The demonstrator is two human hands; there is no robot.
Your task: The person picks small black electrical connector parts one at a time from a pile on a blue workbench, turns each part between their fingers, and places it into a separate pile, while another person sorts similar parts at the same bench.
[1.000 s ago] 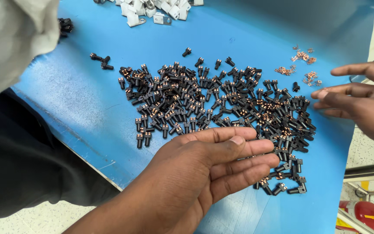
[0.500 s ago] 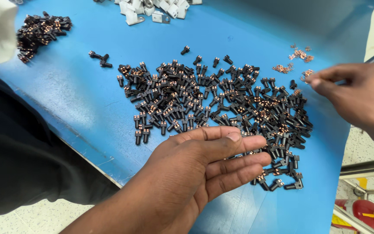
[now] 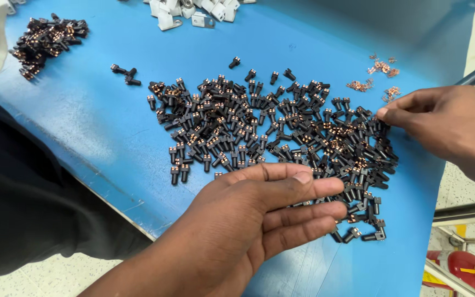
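Nearest, our left hand (image 3: 259,212) stays flat and open, palm sideways, its fingers resting against the near edge of the spread of small black parts with copper contacts (image 3: 270,132) on the blue table (image 3: 83,137). Farther off, our right hand (image 3: 446,129), splayed a second ago, has closed to a pinch at the pile's right edge; whether it grips a part we cannot tell.

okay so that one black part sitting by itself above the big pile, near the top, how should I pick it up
Pinch the lone black part across its narrow black body with two fingers, coming straight down from above. It lies flat on the blue table, apart from the big pile, with bare surface all around, so nothing blocks either side.
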